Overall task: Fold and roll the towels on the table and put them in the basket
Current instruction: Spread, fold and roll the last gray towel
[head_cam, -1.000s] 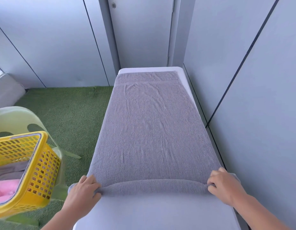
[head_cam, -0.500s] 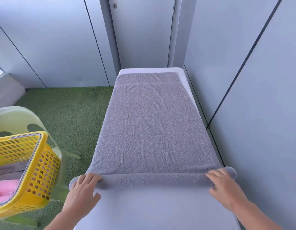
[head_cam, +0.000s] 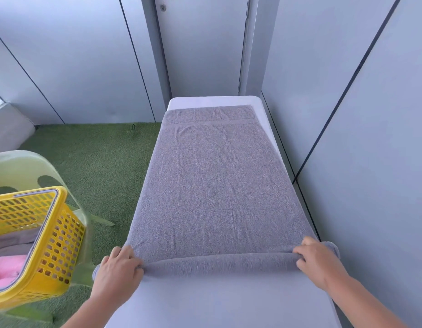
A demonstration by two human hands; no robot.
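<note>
The grey towel (head_cam: 217, 185) lies flat along the length of the white bench (head_cam: 229, 301), covering most of its top. The far end sits just short of the far bench edge and shows a woven border band. The near end is turned into a low roll that runs across the width of the bench.

The left hand (head_cam: 117, 273) grasps the left end of this roll, with the fingers curled over the top of it and the thumb on the near side. The right hand (head_cam: 321, 263) grasps the right end in the same manner, fingers curled over the fabric. A small part of the roll projects beyond each hand at the bench sides.

The yellow basket (head_cam: 61, 245) stands to the left of the bench on a pale green plastic chair (head_cam: 20, 166), apart from the grey towel. It holds a pink towel (head_cam: 6, 268) and a folded grey cloth (head_cam: 13, 240) above it.

Green artificial turf (head_cam: 98, 166) covers the floor left of the bench. A closed grey door (head_cam: 203, 43) stands beyond the far end of the bench
</note>
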